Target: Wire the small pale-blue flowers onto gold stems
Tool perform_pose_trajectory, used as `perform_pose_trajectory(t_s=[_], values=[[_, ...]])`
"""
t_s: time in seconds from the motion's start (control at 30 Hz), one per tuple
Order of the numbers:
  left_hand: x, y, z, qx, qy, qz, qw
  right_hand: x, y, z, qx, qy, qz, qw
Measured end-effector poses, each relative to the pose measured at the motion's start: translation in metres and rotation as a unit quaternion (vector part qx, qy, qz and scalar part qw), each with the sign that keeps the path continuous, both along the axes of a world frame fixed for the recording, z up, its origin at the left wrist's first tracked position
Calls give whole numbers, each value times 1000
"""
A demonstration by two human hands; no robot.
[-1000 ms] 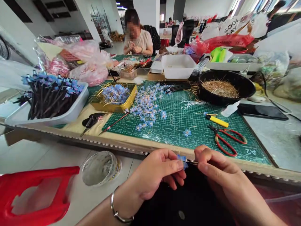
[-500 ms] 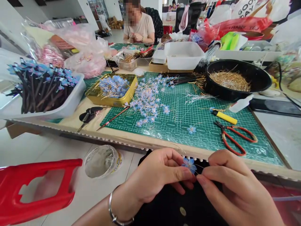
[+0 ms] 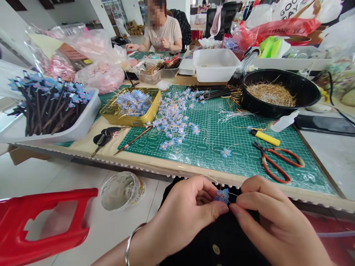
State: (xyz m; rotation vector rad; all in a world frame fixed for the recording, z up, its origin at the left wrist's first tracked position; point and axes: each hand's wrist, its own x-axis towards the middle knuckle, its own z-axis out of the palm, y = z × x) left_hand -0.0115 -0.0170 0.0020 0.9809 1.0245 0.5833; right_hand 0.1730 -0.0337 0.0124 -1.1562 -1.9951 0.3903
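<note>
Between the thumb and fingers of my left hand (image 3: 191, 207) is a small blue flower (image 3: 222, 195) with thin gold wire on it. Closed in a pinch, my right hand (image 3: 269, 214) grips the fine wire (image 3: 235, 194) at the flower's right side. Both hands are held just off the table's front edge, above black clothing. On the green cutting mat (image 3: 191, 147) beyond them lies a single blue flower (image 3: 226, 152), and farther back is a heap of similar flowers (image 3: 174, 114). Red-handled pliers (image 3: 277, 159) rest to the right, their handles spread.
A gold tin (image 3: 133, 118) of blue flowers and a white tub (image 3: 83, 122) of dark stems stand left. At the back right is a black bowl (image 3: 249, 99) of gold wires. A yellow lighter (image 3: 266, 137) lies on the mat. Across the table sits a person (image 3: 163, 33).
The blue flower has turned in my left fingers, and my right hand has shifted slightly left, nearer to it. The person across the table has sat up and moved an arm outward.
</note>
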Motion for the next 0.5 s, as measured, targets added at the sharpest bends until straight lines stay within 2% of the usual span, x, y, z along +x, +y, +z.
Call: perform_pose_trajectory(t_s=[0.13,0.33,0.5], values=[[1,-3,1,88,85,-4,993,-1,2,-2,-29,14,5,999],[-1,-7,-1,180,143,6,973,2,0,-8,-82,55,-4,995],[1,-9,-1,211,169,25,962,0,-1,-10,-65,49,-7,997]])
